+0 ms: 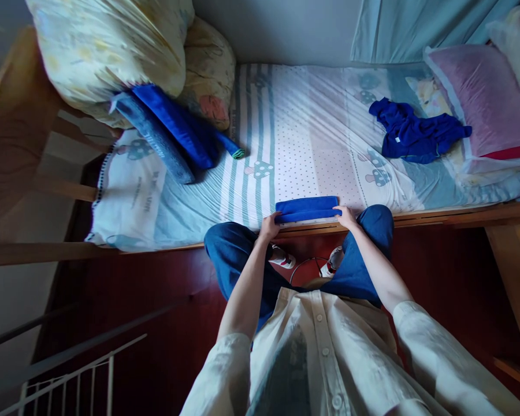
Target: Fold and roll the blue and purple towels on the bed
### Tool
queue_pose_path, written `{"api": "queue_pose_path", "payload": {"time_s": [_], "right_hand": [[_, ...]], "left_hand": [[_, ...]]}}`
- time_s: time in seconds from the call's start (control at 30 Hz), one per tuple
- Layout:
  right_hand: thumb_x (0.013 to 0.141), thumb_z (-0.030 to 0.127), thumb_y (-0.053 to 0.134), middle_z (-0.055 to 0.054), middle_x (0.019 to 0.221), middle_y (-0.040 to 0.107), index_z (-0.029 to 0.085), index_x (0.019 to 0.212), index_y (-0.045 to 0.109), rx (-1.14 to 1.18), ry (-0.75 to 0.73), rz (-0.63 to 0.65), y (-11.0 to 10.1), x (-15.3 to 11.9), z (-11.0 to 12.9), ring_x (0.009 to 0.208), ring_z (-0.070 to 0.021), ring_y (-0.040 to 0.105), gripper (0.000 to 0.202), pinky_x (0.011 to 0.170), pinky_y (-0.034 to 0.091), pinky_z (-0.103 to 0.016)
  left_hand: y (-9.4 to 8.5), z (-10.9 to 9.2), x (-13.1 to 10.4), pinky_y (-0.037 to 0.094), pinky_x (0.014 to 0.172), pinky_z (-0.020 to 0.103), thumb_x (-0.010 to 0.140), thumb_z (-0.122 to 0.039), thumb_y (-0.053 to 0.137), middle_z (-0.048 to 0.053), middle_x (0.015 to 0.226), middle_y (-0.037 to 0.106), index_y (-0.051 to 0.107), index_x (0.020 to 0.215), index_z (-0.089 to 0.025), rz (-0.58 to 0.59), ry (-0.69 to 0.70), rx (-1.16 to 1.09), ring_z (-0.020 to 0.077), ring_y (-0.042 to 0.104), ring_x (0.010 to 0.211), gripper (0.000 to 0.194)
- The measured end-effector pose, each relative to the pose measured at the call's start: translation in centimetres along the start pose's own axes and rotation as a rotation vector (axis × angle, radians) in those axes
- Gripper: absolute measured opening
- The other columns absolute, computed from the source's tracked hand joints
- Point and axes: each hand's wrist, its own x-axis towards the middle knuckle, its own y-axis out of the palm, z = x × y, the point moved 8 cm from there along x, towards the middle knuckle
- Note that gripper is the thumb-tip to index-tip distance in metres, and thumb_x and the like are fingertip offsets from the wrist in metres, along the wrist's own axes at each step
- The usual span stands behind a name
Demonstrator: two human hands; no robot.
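Observation:
A blue towel (pixel 307 209), folded into a narrow strip, lies along the front edge of the bed, between my knees. My left hand (pixel 270 226) grips its left end, fingers closed on the cloth. At the opposite end my right hand (pixel 345 216) pinches the towel's right corner. The strip's front part looks folded over, with a flat layer showing behind it. Parts of my fingertips are hidden in and under the cloth.
A rumpled blue cloth (pixel 416 132) lies at right beside a pink pillow (pixel 485 101). Rolled blue and grey-blue cloths (pixel 160 136) lie at left, against a large yellow bundle (pixel 112 46). The bed's wooden rail (pixel 459 216) runs along the front; a white rack (pixel 78 378) stands lower left.

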Motion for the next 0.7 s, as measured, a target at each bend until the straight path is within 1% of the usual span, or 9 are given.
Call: {"api": "queue_pose_path", "payload": {"time_s": [0.13, 0.23, 0.3, 0.37, 0.43, 0.5, 0.63, 0.7], "right_hand": [[0.085, 0.019, 0.066, -0.01, 0.12, 0.077, 0.018, 0.13, 0.071, 0.151, 0.04, -0.101, 0.1, 1.3, -1.2, 0.113, -0.0277, 0.071, 0.045, 0.104, 0.054, -0.043], [0.084, 0.023, 0.067, -0.014, 0.118, 0.076, 0.013, 0.129, 0.068, 0.253, 0.077, -0.168, 0.3, 2.2, -1.9, 0.106, -0.0268, 0.072, 0.046, 0.098, 0.056, -0.042], [0.084, 0.025, 0.067, -0.015, 0.113, 0.077, 0.011, 0.124, 0.069, 0.317, 0.112, -0.195, 0.7, 2.8, -2.4, 0.1, -0.0257, 0.073, 0.042, 0.094, 0.057, -0.04], [0.084, 0.028, 0.067, -0.014, 0.104, 0.078, 0.011, 0.112, 0.071, 0.362, 0.15, -0.206, 1.0, 3.3, -2.9, 0.094, -0.025, 0.073, 0.033, 0.089, 0.057, -0.037], [0.083, 0.03, 0.067, -0.013, 0.096, 0.077, 0.012, 0.098, 0.071, 0.381, 0.174, -0.216, 1.3, 3.6, -3.3, 0.089, -0.0244, 0.072, 0.023, 0.084, 0.056, -0.034], [0.083, 0.033, 0.067, -0.011, 0.09, 0.076, 0.014, 0.088, 0.069, 0.387, 0.177, -0.233, 1.3, 3.9, -3.5, 0.085, -0.023, 0.07, 0.02, 0.08, 0.055, -0.031], [0.086, 0.041, 0.064, -0.007, 0.08, 0.073, 0.017, 0.078, 0.064, 0.388, 0.173, -0.252, 1.4, 4.3, -3.8, 0.076, -0.0197, 0.066, 0.026, 0.074, 0.05, -0.027], [0.087, 0.044, 0.064, -0.007, 0.077, 0.072, 0.017, 0.077, 0.064, 0.382, 0.181, -0.25, 1.4, 4.6, -3.9, 0.074, -0.0195, 0.065, 0.029, 0.072, 0.05, -0.026]], "left_hand": [[-0.8, 0.9, 0.4, 0.058, 0.099, 0.04, 0.079, -0.009, 0.059, 0.012, 0.115, 0.077, 0.067, 0.127, -0.014, -0.101, -0.193, -0.181, 0.026, 0.073, 0.106, 0.049], [-1.1, 1.4, 0.7, 0.058, 0.094, 0.036, 0.082, -0.013, 0.062, 0.014, 0.11, 0.077, 0.066, 0.124, -0.012, -0.188, -0.29, -0.282, 0.0227, 0.074, 0.1, 0.043], [-1.2, 1.8, 0.9, 0.058, 0.093, 0.034, 0.084, -0.015, 0.063, 0.014, 0.107, 0.077, 0.067, 0.12, -0.011, -0.228, -0.339, -0.306, 0.0218, 0.074, 0.096, 0.037], [-1.2, 2.2, 1.2, 0.057, 0.093, 0.034, 0.085, -0.019, 0.063, 0.014, 0.104, 0.077, 0.069, 0.116, -0.011, -0.249, -0.385, -0.308, 0.022, 0.075, 0.094, 0.032], [-1.0, 2.6, 1.5, 0.056, 0.094, 0.035, 0.087, -0.022, 0.063, 0.013, 0.101, 0.078, 0.07, 0.111, -0.011, -0.266, -0.427, -0.298, 0.0226, 0.074, 0.094, 0.028], [-0.9, 3.1, 1.7, 0.055, 0.096, 0.035, 0.087, -0.025, 0.063, 0.013, 0.099, 0.078, 0.071, 0.107, -0.011, -0.285, -0.458, -0.277, 0.0235, 0.074, 0.096, 0.025], [-0.7, 4.0, 2.3, 0.054, 0.098, 0.036, 0.089, -0.03, 0.062, 0.012, 0.094, 0.078, 0.072, 0.1, -0.013, -0.311, -0.486, -0.225, 0.0252, 0.073, 0.098, 0.024], [-0.5, 4.0, 2.6, 0.053, 0.098, 0.038, 0.09, -0.032, 0.061, 0.011, 0.091, 0.077, 0.072, 0.099, -0.014, -0.308, -0.45, -0.205, 0.0259, 0.072, 0.097, 0.023]]}}
